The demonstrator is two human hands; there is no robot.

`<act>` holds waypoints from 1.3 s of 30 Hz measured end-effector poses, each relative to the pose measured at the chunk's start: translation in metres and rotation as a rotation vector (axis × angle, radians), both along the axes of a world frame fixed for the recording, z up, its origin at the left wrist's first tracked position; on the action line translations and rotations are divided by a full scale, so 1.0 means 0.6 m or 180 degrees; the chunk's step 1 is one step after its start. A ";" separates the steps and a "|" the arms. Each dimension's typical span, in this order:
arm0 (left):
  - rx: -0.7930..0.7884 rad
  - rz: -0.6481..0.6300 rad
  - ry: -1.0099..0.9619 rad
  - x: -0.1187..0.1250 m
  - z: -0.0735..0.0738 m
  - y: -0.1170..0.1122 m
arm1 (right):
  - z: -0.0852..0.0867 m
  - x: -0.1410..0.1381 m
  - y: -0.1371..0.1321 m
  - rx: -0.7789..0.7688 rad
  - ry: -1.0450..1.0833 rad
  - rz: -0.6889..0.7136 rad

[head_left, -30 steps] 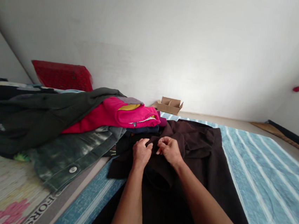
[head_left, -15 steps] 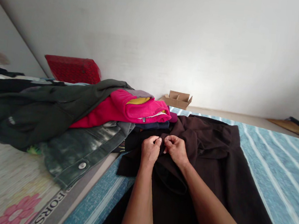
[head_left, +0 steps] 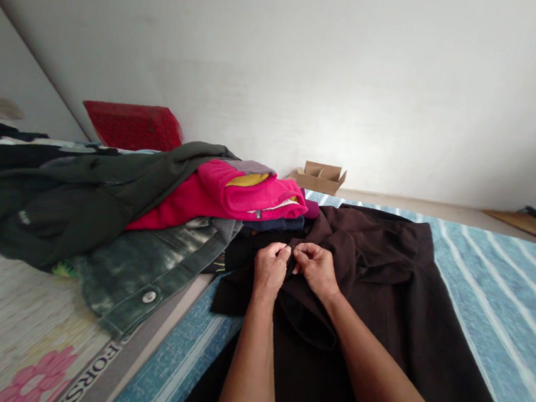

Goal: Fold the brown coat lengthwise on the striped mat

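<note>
A dark brown garment (head_left: 381, 300) lies spread on a blue striped mat (head_left: 488, 279). My left hand (head_left: 268, 270) and my right hand (head_left: 315, 270) sit side by side at its near-left part, close to the collar area. Both hands are closed, pinching a fold of the brown fabric between fingers and thumbs. What exactly lies under the fingertips is hidden by the cloth.
A pile of clothes lies to the left: a dark green jacket (head_left: 73, 198), a pink garment (head_left: 235, 198) and a denim jacket (head_left: 147, 271). A red cushion (head_left: 133, 126) leans on the wall. A small cardboard box (head_left: 320, 177) stands at the back. A floral mat (head_left: 22, 341) covers the near left.
My two hands have drawn closer together on the brown fabric. The view has shifted a little to the left, so everything sits further right in the picture.
</note>
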State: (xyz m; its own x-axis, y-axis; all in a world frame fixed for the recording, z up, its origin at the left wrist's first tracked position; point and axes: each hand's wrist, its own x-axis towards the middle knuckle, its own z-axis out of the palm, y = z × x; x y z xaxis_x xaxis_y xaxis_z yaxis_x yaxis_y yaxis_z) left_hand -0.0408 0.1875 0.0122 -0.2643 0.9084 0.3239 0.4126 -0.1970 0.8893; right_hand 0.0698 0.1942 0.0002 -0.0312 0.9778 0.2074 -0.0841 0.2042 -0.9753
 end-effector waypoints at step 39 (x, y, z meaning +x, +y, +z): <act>0.0175 -0.0210 -0.0026 0.004 0.012 -0.008 | 0.007 0.008 0.003 0.0155 -0.0162 -0.0092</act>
